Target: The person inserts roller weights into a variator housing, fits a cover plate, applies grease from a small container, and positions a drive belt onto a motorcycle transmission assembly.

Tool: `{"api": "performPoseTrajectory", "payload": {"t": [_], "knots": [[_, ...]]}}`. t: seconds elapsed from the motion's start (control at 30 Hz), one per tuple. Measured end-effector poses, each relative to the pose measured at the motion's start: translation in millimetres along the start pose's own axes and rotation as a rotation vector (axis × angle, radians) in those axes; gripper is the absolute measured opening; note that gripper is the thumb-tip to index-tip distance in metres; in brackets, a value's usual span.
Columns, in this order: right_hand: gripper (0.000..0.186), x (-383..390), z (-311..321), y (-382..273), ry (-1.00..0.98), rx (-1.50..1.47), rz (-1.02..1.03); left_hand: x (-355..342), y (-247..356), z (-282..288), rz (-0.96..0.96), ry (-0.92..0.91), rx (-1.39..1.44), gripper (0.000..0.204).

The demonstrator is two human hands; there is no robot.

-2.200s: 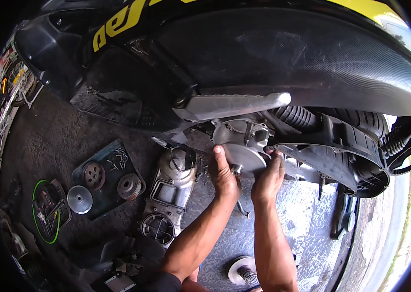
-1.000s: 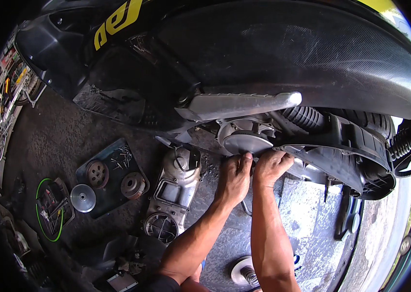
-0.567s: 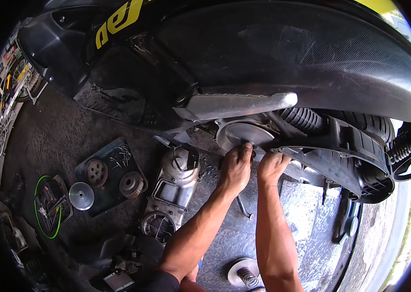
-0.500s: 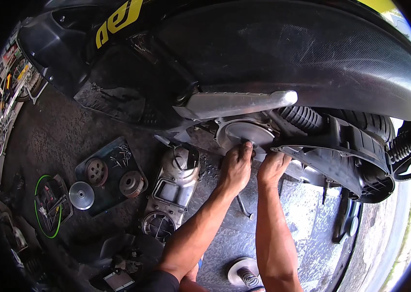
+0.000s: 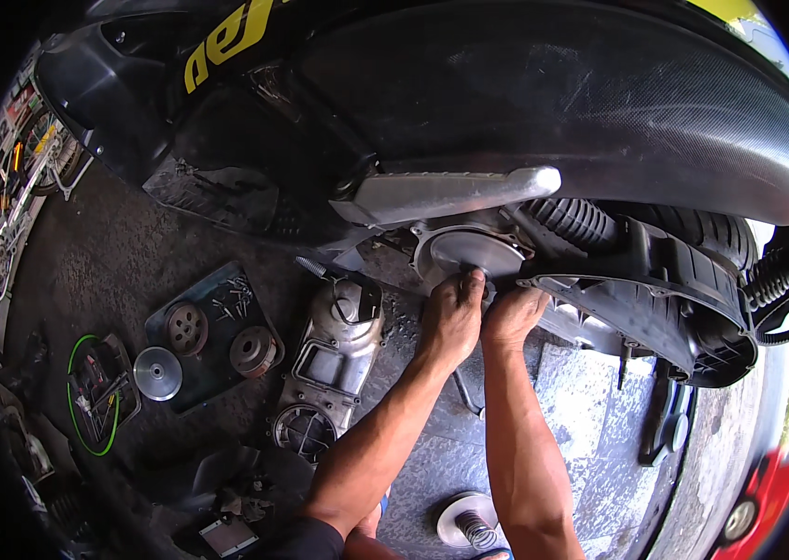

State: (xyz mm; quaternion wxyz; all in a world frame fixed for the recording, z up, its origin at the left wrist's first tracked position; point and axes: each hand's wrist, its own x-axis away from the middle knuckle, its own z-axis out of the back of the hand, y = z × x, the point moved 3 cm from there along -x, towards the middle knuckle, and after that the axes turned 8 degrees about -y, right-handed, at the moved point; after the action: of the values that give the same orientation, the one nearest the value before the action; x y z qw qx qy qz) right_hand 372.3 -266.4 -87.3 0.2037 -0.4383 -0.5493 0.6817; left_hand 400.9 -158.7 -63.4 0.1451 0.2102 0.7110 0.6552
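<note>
Under the silver footrest (image 5: 450, 191) of a black scooter with yellow lettering, a flat metal disc (image 5: 464, 250) sits in the engine housing (image 5: 427, 233). My left hand (image 5: 450, 322) grips at the disc's lower middle, thumb raised on it and fingers mostly hidden. My right hand (image 5: 511, 317) is just right of it, bent in under the disc and beside the black casing (image 5: 646, 327); its fingers are curled, and what they hold is hidden.
On the floor lie a tray (image 5: 222, 387) with pulleys and bolts, a silver disc (image 5: 157, 373), a cast cover (image 5: 320, 373), a green hose (image 5: 111, 439) and a spring on a disc (image 5: 453, 518). A bicycle stands far left; a red car (image 5: 772, 495) shows outside.
The disc went from being held tilted in front of the housing to seated inside it. My hands moved from its edges to low on its face. A red car has appeared at right.
</note>
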Motion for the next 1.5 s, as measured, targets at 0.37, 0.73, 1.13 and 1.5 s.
{"api": "performPoseTrajectory", "payload": {"t": [0.37,0.73,1.13,1.5], "knots": [[0.031,-8.7,-8.4,4.2,0.071,0.945,0.263,-1.2,-5.4,-2.1,-0.017,0.03,-0.032,0.044],[0.027,-14.7,-11.9,-11.9,0.016,0.718,0.133,-13.9,-2.5,-0.6,0.014,0.042,-0.057,0.044],[0.035,21.2,26.2,-14.9,0.223,-0.244,0.017,-32.3,-14.2,-13.4,0.007,-0.071,0.216,0.042],[0.028,182.4,70.4,-25.8,-0.048,-0.01,-0.348,-48.4,-22.2,-10.3,0.169,-0.173,0.51,0.042]]}}
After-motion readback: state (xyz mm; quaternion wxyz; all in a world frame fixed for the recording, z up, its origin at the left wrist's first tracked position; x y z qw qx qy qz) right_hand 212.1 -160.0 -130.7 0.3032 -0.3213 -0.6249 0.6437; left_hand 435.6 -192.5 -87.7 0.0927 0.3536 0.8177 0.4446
